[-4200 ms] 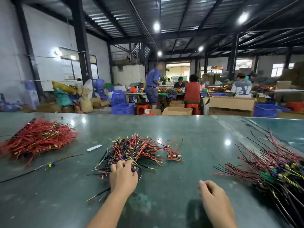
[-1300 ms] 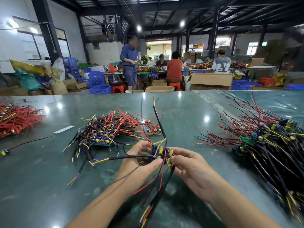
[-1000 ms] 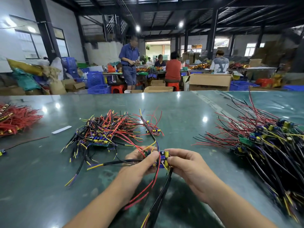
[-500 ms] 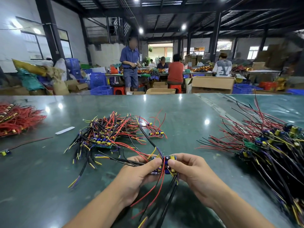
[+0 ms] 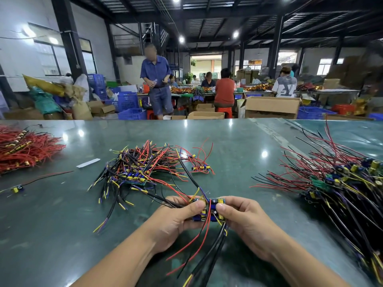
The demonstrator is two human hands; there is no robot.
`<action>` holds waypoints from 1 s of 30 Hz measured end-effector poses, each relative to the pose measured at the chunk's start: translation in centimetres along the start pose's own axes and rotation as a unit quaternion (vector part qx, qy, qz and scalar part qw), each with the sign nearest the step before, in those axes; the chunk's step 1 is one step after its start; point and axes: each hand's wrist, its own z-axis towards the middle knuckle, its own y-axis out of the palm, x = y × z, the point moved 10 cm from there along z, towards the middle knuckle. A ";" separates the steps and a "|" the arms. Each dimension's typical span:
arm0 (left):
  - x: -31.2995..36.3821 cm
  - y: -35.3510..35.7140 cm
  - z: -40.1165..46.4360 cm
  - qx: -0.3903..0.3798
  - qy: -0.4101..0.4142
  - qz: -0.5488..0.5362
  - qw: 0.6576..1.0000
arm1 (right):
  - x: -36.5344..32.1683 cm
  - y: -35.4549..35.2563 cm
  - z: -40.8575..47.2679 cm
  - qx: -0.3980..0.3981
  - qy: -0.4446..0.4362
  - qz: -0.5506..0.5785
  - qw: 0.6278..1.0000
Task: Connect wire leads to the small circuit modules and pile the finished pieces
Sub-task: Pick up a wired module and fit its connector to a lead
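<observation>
Hands lower, nearer: left hand (image 5: 176,218) and right hand (image 5: 244,218) pinching perhaps two circuit modules (image 5: 209,210) together.

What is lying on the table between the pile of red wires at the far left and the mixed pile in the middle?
Head view: a white strip; nearer, one loose module with its wire.
</observation>
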 end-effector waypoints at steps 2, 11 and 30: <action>-0.1 0.1 0.0 -0.009 -0.004 -0.002 1.000 | 0.1 0.3 0.0 -0.015 0.001 0.018 1.000; -0.1 -0.7 0.4 0.047 0.026 0.009 0.999 | 0.4 -1.0 0.5 0.066 -0.019 -0.013 0.998; 0.5 0.3 -0.2 -0.006 0.044 0.032 0.999 | 0.2 0.2 -0.1 -0.015 -0.019 -0.054 0.998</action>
